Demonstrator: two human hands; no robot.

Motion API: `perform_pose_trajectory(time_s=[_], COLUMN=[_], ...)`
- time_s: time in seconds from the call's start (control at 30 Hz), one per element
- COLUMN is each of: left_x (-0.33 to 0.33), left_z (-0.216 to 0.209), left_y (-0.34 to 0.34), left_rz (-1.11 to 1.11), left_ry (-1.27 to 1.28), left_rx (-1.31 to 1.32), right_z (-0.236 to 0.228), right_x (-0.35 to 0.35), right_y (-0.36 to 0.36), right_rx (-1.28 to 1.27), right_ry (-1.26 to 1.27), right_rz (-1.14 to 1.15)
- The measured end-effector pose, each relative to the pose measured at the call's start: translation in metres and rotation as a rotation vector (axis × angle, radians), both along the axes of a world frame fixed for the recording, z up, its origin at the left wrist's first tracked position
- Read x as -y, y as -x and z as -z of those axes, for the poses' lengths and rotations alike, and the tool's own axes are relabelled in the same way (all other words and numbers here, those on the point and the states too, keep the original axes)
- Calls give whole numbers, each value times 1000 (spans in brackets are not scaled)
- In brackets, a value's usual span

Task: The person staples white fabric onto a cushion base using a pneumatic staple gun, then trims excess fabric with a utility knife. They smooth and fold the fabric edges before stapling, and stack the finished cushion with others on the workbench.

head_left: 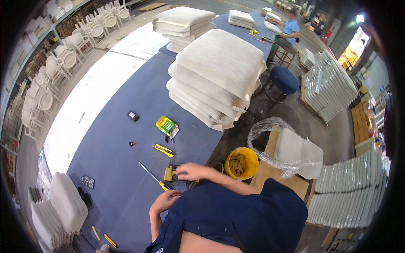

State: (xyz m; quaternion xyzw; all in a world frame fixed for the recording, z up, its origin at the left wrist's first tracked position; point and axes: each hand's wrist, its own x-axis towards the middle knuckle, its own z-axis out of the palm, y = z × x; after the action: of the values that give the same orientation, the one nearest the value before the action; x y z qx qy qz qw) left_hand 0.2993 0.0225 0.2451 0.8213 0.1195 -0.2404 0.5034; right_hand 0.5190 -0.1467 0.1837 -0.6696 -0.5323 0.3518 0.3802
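My right hand [193,171] reaches over the blue-covered table, its fingers closed round the end of a yellow and black staple gun [169,173]. My left hand [165,201] is lower, by the table edge against my dark shirt; its fingers are loosely bent and slightly apart, with nothing visible in them. Just above it lies a long screwdriver [162,184] with a yellow handle. A yellow utility knife [163,150] is farther up. Beyond that are a green and yellow box [167,125] and a small black object [133,115] with a white label.
A tall stack of pale seat cushions [219,67] stands on the far part of the table. To the right are a yellow bucket [249,164] of scraps and wrapped cushions [346,198]. More cushions [67,202] stand at left. A person [291,29] sits at the far end.
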Motion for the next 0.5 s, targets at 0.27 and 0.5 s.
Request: perform_pose_trajectory(time_s=[0.27,0.5], left_x=[19,39], left_z=[65,41], left_y=[1,16], left_rz=[64,-35], left_ry=[190,257], left_rx=[280,79], right_z=[-22,-23], right_x=[27,12], right_y=[-32,-86], right_rx=[121,235], right_ry=[267,251], right_rz=[108,280])
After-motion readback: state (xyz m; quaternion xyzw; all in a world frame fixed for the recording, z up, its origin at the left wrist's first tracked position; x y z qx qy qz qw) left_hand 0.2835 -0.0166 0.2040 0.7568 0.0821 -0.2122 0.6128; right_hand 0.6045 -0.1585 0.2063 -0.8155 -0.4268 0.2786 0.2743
